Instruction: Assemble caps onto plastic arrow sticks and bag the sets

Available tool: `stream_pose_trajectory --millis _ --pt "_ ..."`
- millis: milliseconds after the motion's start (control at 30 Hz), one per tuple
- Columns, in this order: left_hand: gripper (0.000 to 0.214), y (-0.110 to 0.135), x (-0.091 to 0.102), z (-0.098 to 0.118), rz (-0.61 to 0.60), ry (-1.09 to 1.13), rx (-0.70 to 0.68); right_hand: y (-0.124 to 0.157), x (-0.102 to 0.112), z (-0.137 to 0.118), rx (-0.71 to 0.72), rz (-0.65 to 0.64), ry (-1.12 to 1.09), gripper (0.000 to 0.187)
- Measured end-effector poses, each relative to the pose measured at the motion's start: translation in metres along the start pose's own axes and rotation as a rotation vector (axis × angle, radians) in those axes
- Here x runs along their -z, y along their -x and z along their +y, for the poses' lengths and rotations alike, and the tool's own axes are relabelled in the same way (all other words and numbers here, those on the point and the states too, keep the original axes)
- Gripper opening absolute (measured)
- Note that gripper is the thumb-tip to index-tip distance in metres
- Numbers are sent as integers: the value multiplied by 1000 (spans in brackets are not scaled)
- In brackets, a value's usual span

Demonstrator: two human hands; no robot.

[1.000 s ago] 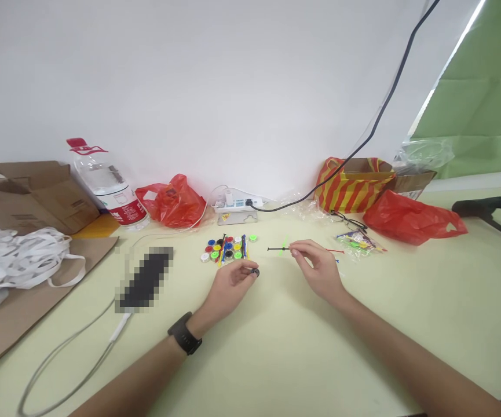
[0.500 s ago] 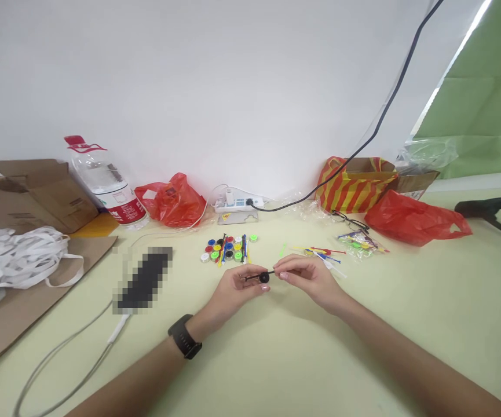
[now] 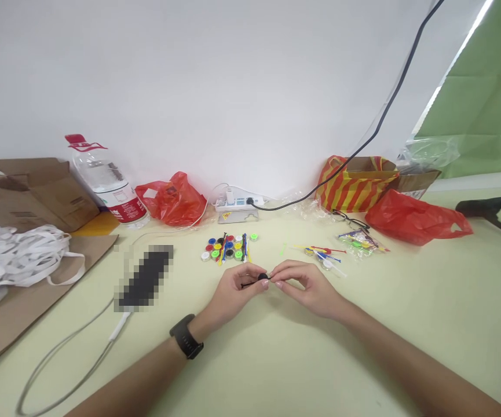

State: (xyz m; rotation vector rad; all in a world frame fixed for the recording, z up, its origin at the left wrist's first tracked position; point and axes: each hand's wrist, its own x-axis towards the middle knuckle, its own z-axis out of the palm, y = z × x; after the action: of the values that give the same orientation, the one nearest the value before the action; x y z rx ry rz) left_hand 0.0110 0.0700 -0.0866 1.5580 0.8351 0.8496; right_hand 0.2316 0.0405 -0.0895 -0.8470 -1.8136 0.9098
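My left hand pinches a small black spinner, a round disc with a thin black arrow stick through it, between thumb and fingertips. From the other side, my right hand closes thumb and fingers on the stick's right end, fingertips almost touching those of my left. Beyond my left hand lie rows of coloured round discs with thin coloured arrows among them. Past my right hand is a loose cluster of coloured arrow pieces, some with discs attached.
A small clear bag of coloured parts lies behind on the right, near a red plastic bag. On the left are a dark blurred-out object with a cable, white straps and a large bottle. A power strip stands against the wall.
The black disc has tipped, showing less of its round face. My right fingers have moved slightly left and down, closer to the disc.
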Motion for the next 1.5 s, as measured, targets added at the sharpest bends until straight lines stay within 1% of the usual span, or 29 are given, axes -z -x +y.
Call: stream_pose_trajectory --millis 167,300,467,733,900,1167,1333,1500 --pt "19 6 -4 -3 21 -133 -95 2 -3 -3 -12 -31 25 17" --pt "11 13 -7 0 -22 -275 -202 4 -2 -5 -58 -86 27 19" --pt "4 17 -7 2 -87 -367 -259 6 -2 -8 -99 -124 21 22" --pt "3 16 -5 4 -128 -372 -239 7 -3 -8 -118 -150 6 23" --pt "1 17 -5 6 -179 -387 -214 8 -5 -8 -158 -176 -5 23" --pt "4 17 -6 6 -213 -351 -235 9 -7 -6 -193 -221 -23 20" --pt "5 19 -6 4 -210 -364 -242 8 -8 -9 -201 -222 -43 20" --pt "3 19 -8 4 -163 -348 -268 7 -5 -11 -198 -183 -69 21"
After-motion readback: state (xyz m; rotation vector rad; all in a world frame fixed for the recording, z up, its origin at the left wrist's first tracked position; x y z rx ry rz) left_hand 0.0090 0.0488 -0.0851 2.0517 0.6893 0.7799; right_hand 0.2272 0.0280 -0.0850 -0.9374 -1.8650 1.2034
